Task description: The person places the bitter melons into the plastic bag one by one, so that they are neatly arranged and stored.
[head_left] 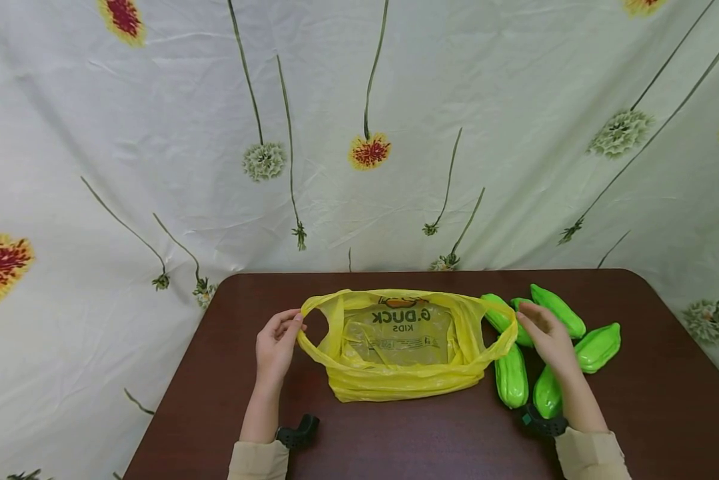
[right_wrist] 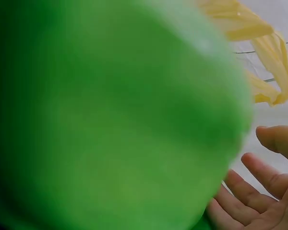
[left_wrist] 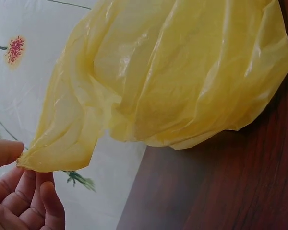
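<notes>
A yellow plastic carrier bag [head_left: 401, 383] stands on the table with its mouth spread wide, and the printed inside wall shows "G.DUCK KIDS" mirrored. My left hand [head_left: 277, 347] pinches the end of its left handle between thumb and fingers, as the left wrist view shows with the handle tip [left_wrist: 53, 160]. My right hand [head_left: 548, 333] is beside the right handle, its fingers relaxed and spread; the right wrist view shows a gap between hand and handle [right_wrist: 278, 72]. Under and around it lie several shiny green ridged, elongated fruit-like pieces [head_left: 557, 310]. One green piece [right_wrist: 120, 120] blurs across most of that view.
The dark reddish-brown table [head_left: 395, 440] has rounded far corners. Behind it hangs a pale flower-patterned cloth [head_left: 335, 213]. Black devices are strapped at both wrists, one left [head_left: 299, 432] and one right [head_left: 542, 423], close to the tabletop.
</notes>
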`<move>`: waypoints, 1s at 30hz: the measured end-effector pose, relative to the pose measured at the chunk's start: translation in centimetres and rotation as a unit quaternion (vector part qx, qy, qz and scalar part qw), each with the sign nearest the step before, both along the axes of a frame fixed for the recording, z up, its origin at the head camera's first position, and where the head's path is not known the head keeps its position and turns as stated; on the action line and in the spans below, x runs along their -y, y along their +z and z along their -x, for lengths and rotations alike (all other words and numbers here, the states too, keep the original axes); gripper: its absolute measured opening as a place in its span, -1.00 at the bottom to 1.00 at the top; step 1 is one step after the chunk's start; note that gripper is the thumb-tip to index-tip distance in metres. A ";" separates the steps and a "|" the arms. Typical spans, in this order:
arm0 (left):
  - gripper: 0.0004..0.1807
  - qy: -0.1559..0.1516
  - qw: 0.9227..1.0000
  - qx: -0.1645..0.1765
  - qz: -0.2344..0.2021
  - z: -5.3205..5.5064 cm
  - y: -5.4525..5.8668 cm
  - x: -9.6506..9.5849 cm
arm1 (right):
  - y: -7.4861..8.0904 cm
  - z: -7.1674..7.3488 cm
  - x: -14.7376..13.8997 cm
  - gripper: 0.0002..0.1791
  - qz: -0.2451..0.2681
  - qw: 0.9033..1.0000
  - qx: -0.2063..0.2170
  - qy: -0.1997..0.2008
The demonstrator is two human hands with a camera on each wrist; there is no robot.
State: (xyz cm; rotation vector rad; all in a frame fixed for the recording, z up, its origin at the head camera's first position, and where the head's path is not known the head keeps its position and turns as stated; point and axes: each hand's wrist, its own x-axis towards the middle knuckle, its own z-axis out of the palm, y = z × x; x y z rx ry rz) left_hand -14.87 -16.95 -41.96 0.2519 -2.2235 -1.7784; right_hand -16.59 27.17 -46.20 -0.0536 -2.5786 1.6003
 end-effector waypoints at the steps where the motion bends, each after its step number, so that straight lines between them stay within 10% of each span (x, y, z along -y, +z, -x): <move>1: -0.73 0.001 1.000 0.001 -0.001 0.0 0.0 0.0 | 0.0 0.0 0.0 -0.33 0.001 1.000 0.001 0.000; 25: -0.73 0.015 0.999 0.015 -0.039 0.6 -1.2 0.4 | -0.5 0.4 0.2 -0.33 0.007 0.998 0.062 -0.024; 30: -0.73 0.021 0.998 0.015 -0.059 1.6 -3.3 1.2 | -0.7 0.4 0.2 -0.37 -0.002 0.998 0.061 -0.025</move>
